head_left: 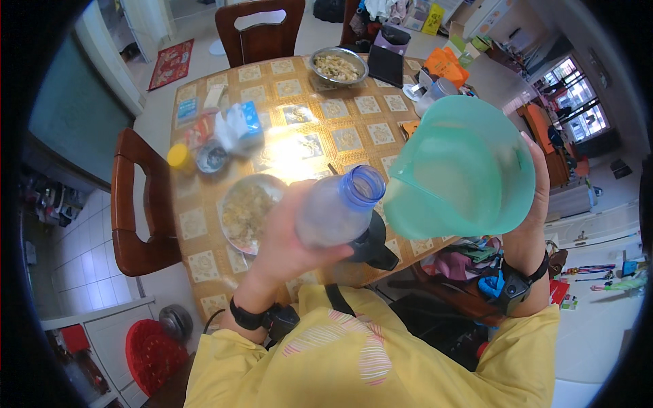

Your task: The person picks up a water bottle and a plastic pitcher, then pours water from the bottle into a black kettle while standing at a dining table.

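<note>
So the left hand [282,234] curls fingers round a bottle [333,216], the right hand [537,187] holding a green tub [469,170]

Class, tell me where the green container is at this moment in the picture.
In the head view, the green container is right of centre, held in the person's right hand, just right of the bottle in the left hand.
</note>
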`<state>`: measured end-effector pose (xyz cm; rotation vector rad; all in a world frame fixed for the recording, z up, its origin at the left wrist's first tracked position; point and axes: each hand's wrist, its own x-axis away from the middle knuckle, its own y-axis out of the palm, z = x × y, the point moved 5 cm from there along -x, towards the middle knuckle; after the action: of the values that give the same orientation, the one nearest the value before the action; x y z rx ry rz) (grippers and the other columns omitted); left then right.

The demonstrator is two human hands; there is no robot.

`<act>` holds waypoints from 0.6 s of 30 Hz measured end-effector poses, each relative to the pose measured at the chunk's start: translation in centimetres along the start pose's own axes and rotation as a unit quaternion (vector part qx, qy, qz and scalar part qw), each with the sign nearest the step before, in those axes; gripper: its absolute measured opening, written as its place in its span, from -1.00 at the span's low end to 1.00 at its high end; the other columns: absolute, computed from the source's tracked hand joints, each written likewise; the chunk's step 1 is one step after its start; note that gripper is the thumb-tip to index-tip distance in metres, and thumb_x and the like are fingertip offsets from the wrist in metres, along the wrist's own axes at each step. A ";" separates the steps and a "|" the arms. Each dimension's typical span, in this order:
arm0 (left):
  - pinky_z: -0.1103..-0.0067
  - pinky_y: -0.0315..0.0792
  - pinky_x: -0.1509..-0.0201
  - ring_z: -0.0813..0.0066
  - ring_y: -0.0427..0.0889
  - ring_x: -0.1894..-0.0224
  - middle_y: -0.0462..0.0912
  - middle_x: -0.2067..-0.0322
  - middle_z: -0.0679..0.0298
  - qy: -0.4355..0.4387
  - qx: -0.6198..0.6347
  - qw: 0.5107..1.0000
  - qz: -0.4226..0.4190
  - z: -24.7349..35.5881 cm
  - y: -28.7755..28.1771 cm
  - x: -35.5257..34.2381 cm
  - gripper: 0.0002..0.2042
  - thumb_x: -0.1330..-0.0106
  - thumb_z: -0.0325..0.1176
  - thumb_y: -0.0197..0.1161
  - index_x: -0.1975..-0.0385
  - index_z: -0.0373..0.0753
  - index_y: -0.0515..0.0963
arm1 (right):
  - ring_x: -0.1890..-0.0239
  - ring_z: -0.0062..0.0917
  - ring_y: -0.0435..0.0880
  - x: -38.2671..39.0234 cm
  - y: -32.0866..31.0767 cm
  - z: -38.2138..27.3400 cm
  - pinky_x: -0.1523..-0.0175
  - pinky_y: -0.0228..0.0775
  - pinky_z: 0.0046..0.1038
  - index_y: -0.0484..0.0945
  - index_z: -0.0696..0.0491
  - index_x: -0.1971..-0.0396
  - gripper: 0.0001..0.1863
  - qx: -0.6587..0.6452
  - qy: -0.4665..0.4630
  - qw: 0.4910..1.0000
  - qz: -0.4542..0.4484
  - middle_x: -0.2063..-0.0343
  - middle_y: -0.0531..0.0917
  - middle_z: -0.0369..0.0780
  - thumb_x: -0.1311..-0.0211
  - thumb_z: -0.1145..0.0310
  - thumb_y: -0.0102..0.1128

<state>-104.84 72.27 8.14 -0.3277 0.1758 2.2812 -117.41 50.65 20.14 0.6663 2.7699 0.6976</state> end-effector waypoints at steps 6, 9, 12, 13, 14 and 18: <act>0.53 0.24 -0.02 0.44 0.39 0.09 0.40 0.17 0.24 0.017 -0.024 0.999 -0.016 0.4 -0.2 0.1 -0.16 0.41 -0.15 0.51 0.04 -0.31 0.22 | 0.26 -0.55 0.54 -0.4 0.2 -0.2 0.12 0.36 -0.52 0.45 0.15 0.23 -0.69 0.072 0.010 0.997 0.036 0.28 0.56 -0.22 -0.14 0.26 -0.06; 0.52 0.24 -0.02 0.44 0.39 0.09 0.40 0.16 0.24 0.036 -0.044 0.998 -0.030 0.5 -0.4 0.0 -0.15 0.43 -0.17 0.51 0.04 -0.30 0.23 | 0.29 -0.57 0.54 -0.6 0.8 -0.3 0.14 0.35 -0.55 0.47 0.16 0.25 -0.69 0.106 0.017 0.994 0.032 0.32 0.57 -0.22 -0.12 0.24 -0.04; 0.52 0.24 -0.02 0.44 0.39 0.09 0.40 0.16 0.24 0.030 -0.056 0.998 -0.024 0.3 -0.5 0.1 -0.16 0.43 -0.18 0.51 0.04 -0.30 0.23 | 0.31 -0.58 0.54 -0.8 0.9 -0.6 0.16 0.35 -0.57 0.49 0.17 0.29 -0.69 0.145 -0.011 0.987 0.064 0.35 0.57 -0.22 -0.11 0.23 -0.03; 0.52 0.24 -0.02 0.44 0.39 0.09 0.40 0.16 0.25 0.025 -0.069 0.997 -0.014 0.2 -0.6 0.2 -0.16 0.43 -0.19 0.51 0.04 -0.30 0.23 | 0.32 -0.59 0.54 -1.0 1.1 -0.7 0.16 0.35 -0.57 0.49 0.16 0.30 -0.69 0.156 -0.015 0.986 0.049 0.36 0.57 -0.23 -0.11 0.24 -0.03; 0.52 0.24 -0.02 0.44 0.39 0.09 0.40 0.16 0.25 0.024 -0.068 0.997 -0.013 0.0 -0.7 0.3 -0.16 0.43 -0.19 0.51 0.04 -0.30 0.23 | 0.32 -0.59 0.54 -1.1 1.2 -0.8 0.17 0.35 -0.57 0.50 0.16 0.31 -0.70 0.167 -0.019 0.985 0.035 0.36 0.58 -0.23 -0.11 0.25 -0.03; 0.54 0.24 -0.02 0.46 0.39 0.09 0.39 0.17 0.26 0.014 -0.024 0.999 -0.017 -0.2 -0.8 0.2 -0.17 0.43 -0.21 0.52 0.05 -0.30 0.24 | 0.34 -0.60 0.55 -1.5 1.4 -0.8 0.18 0.35 -0.59 0.50 0.16 0.32 -0.72 0.154 -0.001 0.988 0.024 0.37 0.58 -0.23 -0.10 0.26 -0.01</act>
<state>-104.30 72.93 7.86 -0.3860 0.1296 2.2508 -115.83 50.72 21.60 0.7915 2.8958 0.2745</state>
